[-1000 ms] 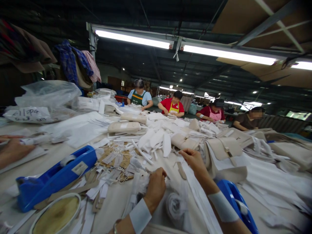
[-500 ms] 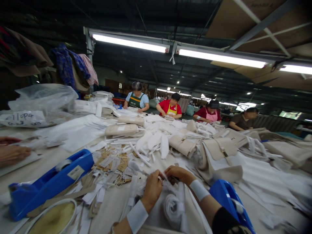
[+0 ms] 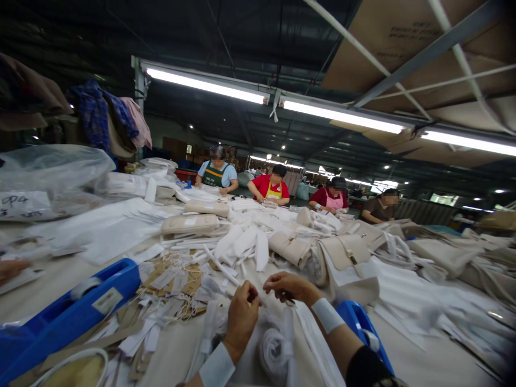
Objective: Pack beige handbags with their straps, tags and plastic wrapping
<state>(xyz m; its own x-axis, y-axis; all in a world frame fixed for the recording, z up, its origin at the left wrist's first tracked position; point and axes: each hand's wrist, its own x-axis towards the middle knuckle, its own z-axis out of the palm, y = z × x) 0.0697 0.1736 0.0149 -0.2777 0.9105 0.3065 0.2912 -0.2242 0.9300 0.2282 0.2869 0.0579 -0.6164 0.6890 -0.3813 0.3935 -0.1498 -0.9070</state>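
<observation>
My left hand [image 3: 242, 316] is closed, its thumb and fingertips pressed together above a beige bag [image 3: 308, 344]. What the pinch holds, if anything, is too small to make out. Just to the right, my right hand [image 3: 291, 287] has its fingers loosely bent and apart, with nothing visible in them. Below both hands, a roll of translucent white wrapping [image 3: 272, 348] sits on the bag. Both wrists wear pale bands. Left of my hands lies a heap of tags with white strings [image 3: 177, 282].
Blue tape dispensers stand at left [image 3: 76, 317] and right [image 3: 365, 330]. A round tape roll [image 3: 76, 371] lies at the front left. Beige flap bags [image 3: 342, 252] and white padding pieces [image 3: 242, 242] are piled ahead. Another person's hand [image 3: 12, 271] shows at left; several people work across the table.
My hands have drawn slightly apart, and my right fingers have loosened from the translucent wrapping between them. The view has turned a little right. The other person's hand at left shows less.
</observation>
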